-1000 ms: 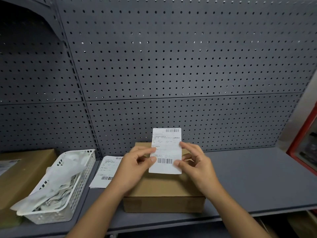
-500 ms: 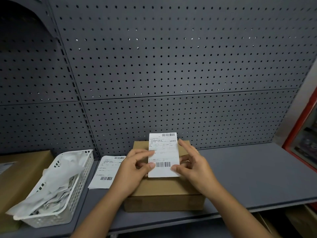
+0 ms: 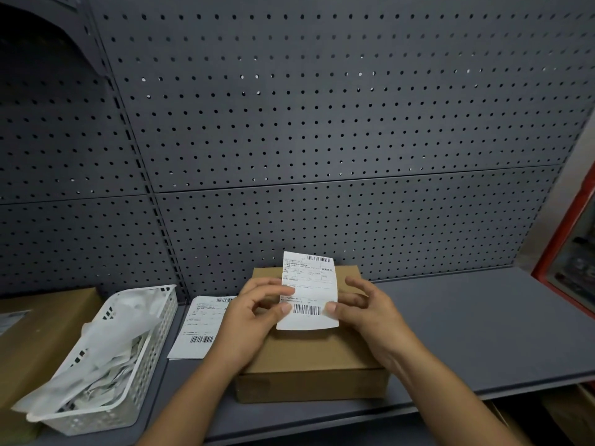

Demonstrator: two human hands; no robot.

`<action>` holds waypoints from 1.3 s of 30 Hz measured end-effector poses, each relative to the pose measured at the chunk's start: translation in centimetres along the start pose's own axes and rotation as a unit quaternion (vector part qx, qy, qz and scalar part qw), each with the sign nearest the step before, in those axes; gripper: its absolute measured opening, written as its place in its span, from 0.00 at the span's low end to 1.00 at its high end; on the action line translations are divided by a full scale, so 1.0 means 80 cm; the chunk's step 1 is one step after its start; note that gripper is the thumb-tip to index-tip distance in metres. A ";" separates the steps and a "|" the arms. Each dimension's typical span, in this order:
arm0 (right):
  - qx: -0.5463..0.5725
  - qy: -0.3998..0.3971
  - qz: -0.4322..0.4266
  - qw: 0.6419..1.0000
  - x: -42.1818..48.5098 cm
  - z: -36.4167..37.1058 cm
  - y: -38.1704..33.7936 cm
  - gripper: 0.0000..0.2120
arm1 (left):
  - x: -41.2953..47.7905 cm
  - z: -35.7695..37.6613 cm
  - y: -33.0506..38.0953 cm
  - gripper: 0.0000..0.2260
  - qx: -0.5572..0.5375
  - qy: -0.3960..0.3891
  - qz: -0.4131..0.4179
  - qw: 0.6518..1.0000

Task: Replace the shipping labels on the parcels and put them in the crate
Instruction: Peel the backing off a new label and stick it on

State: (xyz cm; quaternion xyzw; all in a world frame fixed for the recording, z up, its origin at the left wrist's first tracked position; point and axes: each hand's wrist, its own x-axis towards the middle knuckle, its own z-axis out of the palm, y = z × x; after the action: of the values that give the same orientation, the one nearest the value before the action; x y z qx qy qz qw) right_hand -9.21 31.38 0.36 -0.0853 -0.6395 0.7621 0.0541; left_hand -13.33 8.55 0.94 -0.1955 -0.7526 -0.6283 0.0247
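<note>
A brown cardboard parcel (image 3: 314,358) lies on the grey shelf in front of me. Above it I hold a white shipping label (image 3: 309,284) upright, its barcodes facing me. My left hand (image 3: 254,320) pinches the label's left edge between thumb and fingers. My right hand (image 3: 363,310) pinches its lower right edge with the thumb in front. The label's lower part hangs just over the parcel's top; whether it touches is unclear. Another printed label sheet (image 3: 203,326) lies flat on the shelf left of the parcel.
A white plastic basket (image 3: 141,358) full of crumpled backing paper stands at the left. A larger cardboard box (image 3: 38,326) sits beyond it at the far left. Grey pegboard (image 3: 322,140) backs the shelf (image 3: 483,333). A red frame (image 3: 566,239) stands at the right.
Both hands stay on the label, with their fingers shifting a little along its edges. The label sits slightly lower over the parcel than a second ago. Nothing else moved.
</note>
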 end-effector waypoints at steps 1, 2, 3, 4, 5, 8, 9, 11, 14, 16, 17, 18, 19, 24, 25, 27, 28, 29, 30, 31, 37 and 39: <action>0.002 0.005 0.000 1.000 0.001 0.000 0.000 0.36 | 0.000 0.000 0.001 0.10 -0.007 0.002 -0.001 1.000; 0.000 0.009 -0.003 1.000 0.001 0.000 0.000 0.34 | -0.001 0.000 0.001 0.10 -0.011 0.001 -0.002 1.000; -0.006 0.010 -0.009 1.000 0.001 0.000 -0.002 0.33 | 0.000 -0.001 0.001 0.10 -0.010 -0.001 -0.004 1.000; -0.017 0.010 -0.018 1.000 -0.001 0.001 -0.003 0.31 | 0.000 -0.002 0.000 0.10 -0.005 -0.005 -0.005 1.000; -0.030 0.009 -0.029 0.999 -0.002 0.001 -0.004 0.31 | 0.000 -0.002 -0.001 0.10 0.003 -0.007 -0.006 1.000; -0.071 0.011 -0.055 0.996 -0.002 0.004 0.001 0.32 | -0.001 -0.004 -0.003 0.09 0.039 -0.011 -0.011 0.999; -0.085 0.013 -0.060 0.994 -0.001 0.005 0.004 0.33 | -0.001 -0.004 -0.004 0.09 0.050 -0.013 -0.011 0.999; -0.105 0.011 -0.065 0.992 0.000 0.004 0.006 0.36 | -0.002 -0.003 -0.006 0.09 0.060 -0.015 -0.015 0.998; -0.107 0.015 -0.058 0.992 0.000 0.003 0.006 0.39 | -0.003 -0.002 -0.010 0.09 0.063 -0.011 -0.024 0.998; -0.109 0.016 -0.056 0.992 0.000 0.004 0.003 0.40 | -0.004 -0.001 -0.011 0.09 0.069 -0.011 -0.028 0.997; -0.111 0.016 -0.056 0.992 0.000 0.004 0.001 0.40 | -0.004 -0.001 -0.011 0.09 0.070 -0.011 -0.029 0.997; -0.114 0.017 -0.058 0.992 0.001 0.004 0.000 0.40 | -0.005 0.000 -0.011 0.09 0.069 -0.012 -0.031 0.997; -0.117 0.019 -0.059 0.991 0.001 0.003 -0.001 0.39 | -0.005 0.000 -0.011 0.09 0.068 -0.012 -0.032 0.997; -0.131 0.017 -0.062 0.989 0.000 0.003 0.004 0.39 | -0.004 -0.001 -0.014 0.10 0.074 -0.017 -0.030 0.997; -0.134 0.017 -0.061 0.989 0.000 0.003 0.006 0.40 | -0.004 -0.001 -0.014 0.10 0.074 -0.018 -0.029 0.997; -0.143 0.015 -0.060 0.988 0.000 0.002 0.008 0.41 | -0.004 -0.002 -0.016 0.10 0.078 -0.022 -0.026 0.996; -0.151 0.013 -0.061 0.987 0.000 0.002 0.007 0.42 | -0.004 -0.002 -0.017 0.10 0.081 -0.023 -0.024 0.996; -0.162 0.011 -0.064 0.985 -0.001 0.003 0.006 0.43 | -0.004 -0.002 -0.017 0.10 0.082 -0.023 -0.023 0.996; -0.176 0.009 -0.068 0.982 -0.001 0.003 0.005 0.44 | -0.005 -0.002 -0.018 0.10 0.084 -0.023 -0.021 0.996; -0.192 0.007 -0.073 0.979 -0.002 0.004 0.005 0.45 | -0.005 -0.002 -0.019 0.11 0.086 -0.023 -0.020 0.996; -0.266 -0.007 -0.088 0.960 -0.008 0.011 0.005 0.52 | -0.010 0.004 -0.023 0.13 0.109 -0.014 0.000 0.994; -0.290 -0.012 -0.105 0.951 -0.011 0.013 0.006 0.53 | -0.011 0.006 -0.024 0.16 0.122 -0.012 0.008 0.992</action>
State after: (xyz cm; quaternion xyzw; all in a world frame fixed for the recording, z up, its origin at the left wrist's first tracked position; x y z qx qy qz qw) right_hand -8.54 30.10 0.16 -0.0200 -0.8391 0.5345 0.0992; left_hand -13.01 8.51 -1.22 -0.2042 -0.8225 -0.5291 0.0441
